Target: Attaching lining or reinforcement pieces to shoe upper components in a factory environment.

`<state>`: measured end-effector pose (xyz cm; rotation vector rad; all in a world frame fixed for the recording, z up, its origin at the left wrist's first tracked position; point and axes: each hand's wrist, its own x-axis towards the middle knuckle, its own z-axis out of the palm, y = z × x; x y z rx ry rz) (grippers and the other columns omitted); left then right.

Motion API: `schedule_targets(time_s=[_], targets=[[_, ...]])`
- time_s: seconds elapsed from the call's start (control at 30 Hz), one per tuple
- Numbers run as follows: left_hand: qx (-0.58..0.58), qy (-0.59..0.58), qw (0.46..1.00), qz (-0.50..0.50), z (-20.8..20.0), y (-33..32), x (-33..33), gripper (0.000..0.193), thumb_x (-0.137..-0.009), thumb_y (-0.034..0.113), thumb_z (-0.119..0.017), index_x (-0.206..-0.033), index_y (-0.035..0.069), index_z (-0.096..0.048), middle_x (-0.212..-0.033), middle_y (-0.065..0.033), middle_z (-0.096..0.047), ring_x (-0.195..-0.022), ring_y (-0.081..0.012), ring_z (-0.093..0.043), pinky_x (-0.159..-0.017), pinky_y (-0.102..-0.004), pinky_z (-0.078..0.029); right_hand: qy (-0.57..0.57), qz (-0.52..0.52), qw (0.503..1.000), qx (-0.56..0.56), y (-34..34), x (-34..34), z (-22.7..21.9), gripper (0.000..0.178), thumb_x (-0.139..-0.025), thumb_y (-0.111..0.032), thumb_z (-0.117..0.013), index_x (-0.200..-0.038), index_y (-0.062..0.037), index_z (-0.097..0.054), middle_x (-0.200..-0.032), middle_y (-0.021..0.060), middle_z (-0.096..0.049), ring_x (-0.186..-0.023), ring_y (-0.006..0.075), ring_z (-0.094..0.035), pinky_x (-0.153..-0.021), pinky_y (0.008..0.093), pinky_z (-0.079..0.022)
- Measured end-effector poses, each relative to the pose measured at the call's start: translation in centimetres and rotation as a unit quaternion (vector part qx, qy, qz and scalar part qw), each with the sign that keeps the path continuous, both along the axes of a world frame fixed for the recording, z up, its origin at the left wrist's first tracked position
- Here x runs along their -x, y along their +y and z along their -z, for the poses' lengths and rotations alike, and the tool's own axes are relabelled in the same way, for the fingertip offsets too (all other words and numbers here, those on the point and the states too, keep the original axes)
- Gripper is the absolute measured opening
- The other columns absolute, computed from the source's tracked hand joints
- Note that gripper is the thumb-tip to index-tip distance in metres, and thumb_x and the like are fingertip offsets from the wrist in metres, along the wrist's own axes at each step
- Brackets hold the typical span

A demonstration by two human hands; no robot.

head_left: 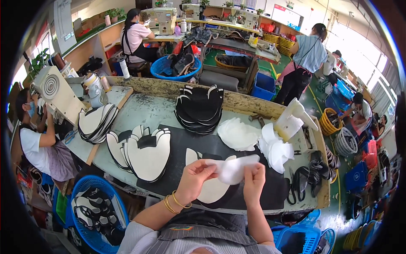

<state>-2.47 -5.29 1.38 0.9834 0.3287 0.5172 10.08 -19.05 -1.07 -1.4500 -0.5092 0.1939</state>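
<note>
Both hands nearly closed in thumb-and-finger pinches: left hand (195, 180) has the left end of a white pad (232, 168), right hand (254, 180) the other end. Pad's up in the air between them, probably gripped at the ends to keep it spread; looks thin, soft, slightly fuzzy. Just below it, partly hidden: cream cutout (211, 192) with dark edging, lying on a smooth black mat (264, 199), which likely protects the table (146, 106). Left of the hands, cream-and-black cutouts (148, 154) fanned in a rounded, lobed stack, probably for easy pickup. Ahead right, loose white pile (240, 134), thin curled sheets, seemingly kept within reach. Straight ahead, farther: taller dark stack (198, 108), pale edges, against a scuffed wooden board (245, 101).
</note>
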Motion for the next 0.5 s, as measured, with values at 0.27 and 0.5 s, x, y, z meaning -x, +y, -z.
schedule_targets(time_s=[0.27,0.5], targets=[[0.007,-0.036,0.999,0.017,-0.7,-2.4,-0.6,0.019,-0.089,0.008,-0.06,-0.105,-0.002,-0.064,-0.093,-0.0054,-0.066,-0.082,-0.0104,-0.062,-0.074,-0.0239,-0.051,-0.492,0.01,0.867,0.08,1.4,3.8,-5.5,0.021,-0.075,0.006,-0.066,-0.096,0.0009,-0.065,-0.084,0.0136,-0.059,-0.073,0.0258,-0.058,-0.064,0.0297,-0.048],[0.022,-0.012,1.0,0.001,-2.8,-0.9,0.8,0.022,-0.093,0.011,-0.055,-0.108,-0.004,-0.062,-0.094,-0.0082,-0.066,-0.083,-0.0119,-0.064,-0.077,-0.0234,-0.052,-0.436,0.063,0.896,0.052,0.9,2.3,-5.8,0.018,-0.073,0.008,-0.068,-0.09,0.0013,-0.066,-0.08,0.0102,-0.06,-0.066,0.0223,-0.059,-0.056,0.0292,-0.047]])
